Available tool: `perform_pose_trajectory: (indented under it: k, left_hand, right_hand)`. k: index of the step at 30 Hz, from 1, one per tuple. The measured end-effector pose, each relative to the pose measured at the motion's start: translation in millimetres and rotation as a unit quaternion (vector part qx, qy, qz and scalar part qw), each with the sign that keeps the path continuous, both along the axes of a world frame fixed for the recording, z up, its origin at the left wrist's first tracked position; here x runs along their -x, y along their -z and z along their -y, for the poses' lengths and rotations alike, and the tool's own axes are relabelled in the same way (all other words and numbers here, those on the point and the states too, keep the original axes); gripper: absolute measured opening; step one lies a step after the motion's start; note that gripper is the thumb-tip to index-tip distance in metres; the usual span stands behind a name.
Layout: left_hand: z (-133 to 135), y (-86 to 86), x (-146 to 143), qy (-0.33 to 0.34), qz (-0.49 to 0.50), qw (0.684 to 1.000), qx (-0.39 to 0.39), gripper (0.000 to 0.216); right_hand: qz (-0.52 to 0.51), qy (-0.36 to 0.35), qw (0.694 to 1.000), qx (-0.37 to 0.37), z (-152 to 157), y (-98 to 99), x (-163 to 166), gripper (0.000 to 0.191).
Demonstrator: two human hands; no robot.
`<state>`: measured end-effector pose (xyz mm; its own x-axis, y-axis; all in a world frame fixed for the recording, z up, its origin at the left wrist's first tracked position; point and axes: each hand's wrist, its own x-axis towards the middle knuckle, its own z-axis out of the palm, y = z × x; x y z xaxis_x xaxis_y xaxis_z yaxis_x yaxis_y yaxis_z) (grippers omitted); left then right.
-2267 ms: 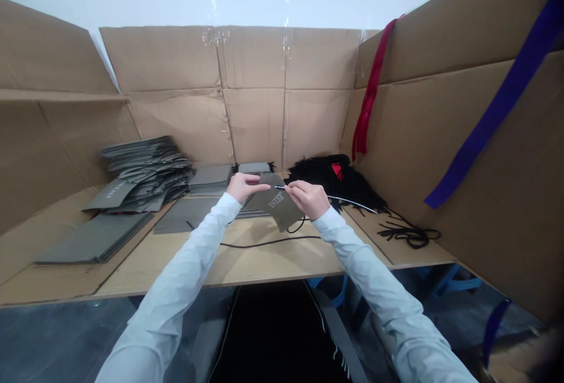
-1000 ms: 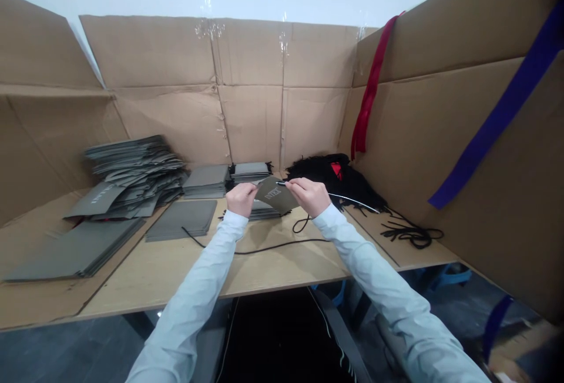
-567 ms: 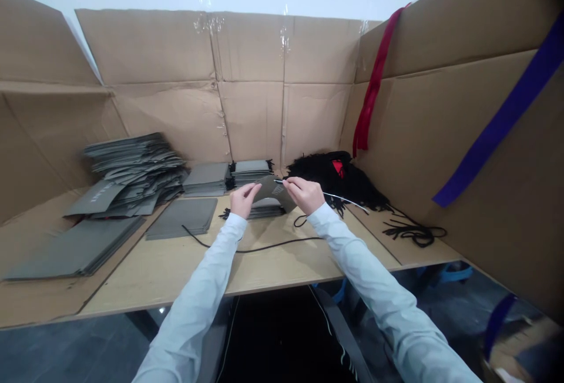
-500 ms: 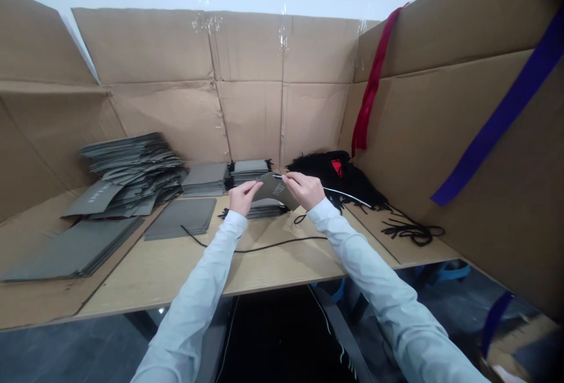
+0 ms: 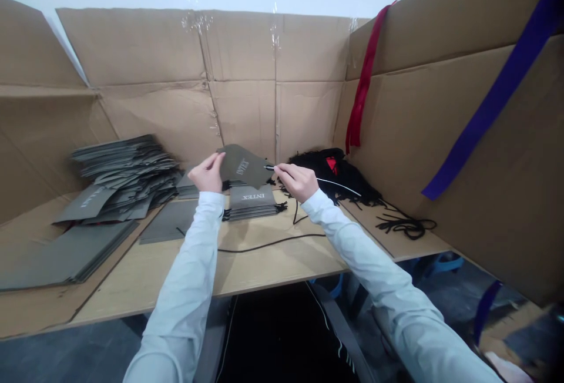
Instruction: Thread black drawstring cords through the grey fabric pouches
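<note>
My left hand (image 5: 208,174) pinches the left edge of a grey pouch (image 5: 244,165) printed with white letters, held up above the table. My right hand (image 5: 296,181) is closed on a thin white-and-black threading tool (image 5: 335,184), its tip at the pouch's right edge. A black cord (image 5: 273,242) trails from below my right hand across the wooden table (image 5: 282,259). Under the pouch lies a small stack of grey pouches (image 5: 252,202) with black cords at the sides.
A tall pile of grey pouches (image 5: 126,171) and flat grey sheets (image 5: 57,254) lie to the left. A heap of black cords (image 5: 335,174) and a loose coil (image 5: 408,225) lie to the right. Cardboard walls surround the table, with a red ribbon (image 5: 361,95) and a purple ribbon (image 5: 489,101).
My left hand has lifted the grey pouch up and to the left, uncovering the stack below. My right hand with the tool has risen slightly with it.
</note>
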<state>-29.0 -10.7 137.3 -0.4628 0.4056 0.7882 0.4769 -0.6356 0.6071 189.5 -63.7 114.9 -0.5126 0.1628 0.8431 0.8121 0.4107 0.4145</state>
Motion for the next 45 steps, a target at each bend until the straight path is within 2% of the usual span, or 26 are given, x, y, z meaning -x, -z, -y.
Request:
perform_pose_trajectory:
  k: [3, 6, 9, 12, 15, 19, 25, 34, 45]
  left_hand:
    - [-4, 9.9, 7, -0.002, 0.004, 1.0, 0.004, 0.026]
    - [-5, 45.0, 0, 0.088, -0.074, 0.991, 0.066, 0.022]
    - [-6, 84.4, -11, 0.179, -0.151, 0.957, 0.17, 0.018]
    - [-3, 104.6, -18, 0.241, -0.207, 0.917, 0.241, 0.014]
    - [1, 106.2, -20, 0.241, -0.247, 0.897, 0.276, 0.01]
    - [5, 104.8, -21, 0.234, -0.282, 0.887, 0.28, 0.008]
    - [4, 112.5, -24, 0.244, -0.24, 0.895, 0.287, 0.012]
    - [2, 118.8, -25, 0.257, -0.23, 0.896, 0.279, 0.014]
    - [1, 121.6, -24, 0.244, -0.259, 0.895, 0.268, 0.014]
  right_hand:
    - [-0.013, -0.003, 1.0, 0.01, -1, 8.5, 0, 0.024]
    - [-0.024, 0.001, 0.999, 0.026, -3, 21.5, 2, 0.024]
    - [-0.031, 0.004, 0.998, 0.053, -6, 42.4, 6, 0.024]
    - [-0.052, 0.004, 0.995, 0.088, -10, 66.8, 11, 0.024]
    - [-0.087, 0.008, 0.99, 0.113, -12, 84.3, 16, 0.025]
    - [-0.095, 0.012, 0.985, 0.147, -9, 93.0, 19, 0.027]
    - [-0.052, 0.031, 0.968, 0.244, -7, 100.4, 17, 0.035]
    - [-0.043, 0.061, 0.942, 0.326, -3, 96.8, 22, 0.033]
    - [-0.055, 0.058, 0.935, 0.346, -3, 94.7, 18, 0.027]
